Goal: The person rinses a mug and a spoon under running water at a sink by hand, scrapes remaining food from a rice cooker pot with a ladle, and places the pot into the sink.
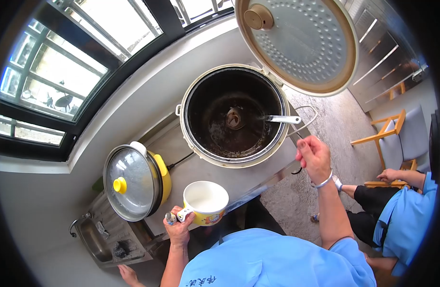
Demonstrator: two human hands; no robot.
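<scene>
My left hand (178, 233) is closed round the handle of a white and yellow mug (206, 198) with a cartoon print. The mug is upright, and its inside looks white. A small shiny metal piece (170, 217) shows at the same fingers; its kind is unclear. To the right of a large rice cooker (185, 119), my right hand (315, 160) is raised with its fingers curled together; whether anything is in them is hidden. A ladle (283, 119) rests in the cooker's dark pot, its handle over the rim, apart from that hand. The cooker's lid (301, 43) stands raised.
A yellow electric pot (165, 179) with a glass lid stands on the metal counter (220, 173). At the lower left is a sink (93, 243), with another hand (129, 276) nearby. A person in blue (406, 215) sits at right by a chair (401, 136). Windows line the wall.
</scene>
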